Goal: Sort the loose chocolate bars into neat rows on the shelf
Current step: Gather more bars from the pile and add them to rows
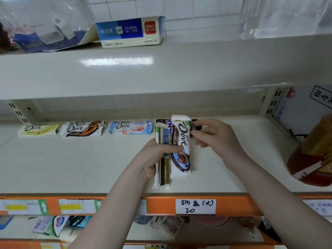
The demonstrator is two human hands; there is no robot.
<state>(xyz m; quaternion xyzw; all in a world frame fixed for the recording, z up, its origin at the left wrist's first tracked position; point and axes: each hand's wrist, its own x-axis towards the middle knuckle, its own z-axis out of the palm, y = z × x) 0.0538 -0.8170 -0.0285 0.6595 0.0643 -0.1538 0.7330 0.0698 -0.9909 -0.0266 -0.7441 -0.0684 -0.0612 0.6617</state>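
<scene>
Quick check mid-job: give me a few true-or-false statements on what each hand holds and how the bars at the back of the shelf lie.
1. The left hand grips a stack of wrapped chocolate bars. True.
2. The right hand is empty. False: it pinches a small dark bar.
3. Three Dove bars lie in a row at the shelf back: pale green bar, brown-swirl bar, blue-and-pink bar. True.
4. The white-and-blue Dove bar lies flat with that row. False: it is held upright with the stack.

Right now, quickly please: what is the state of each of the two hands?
Left hand: grips a bunch of Dove chocolate bars, standing on end.
Right hand: fingertips pinch a small dark bar at the shelf's back.
</scene>
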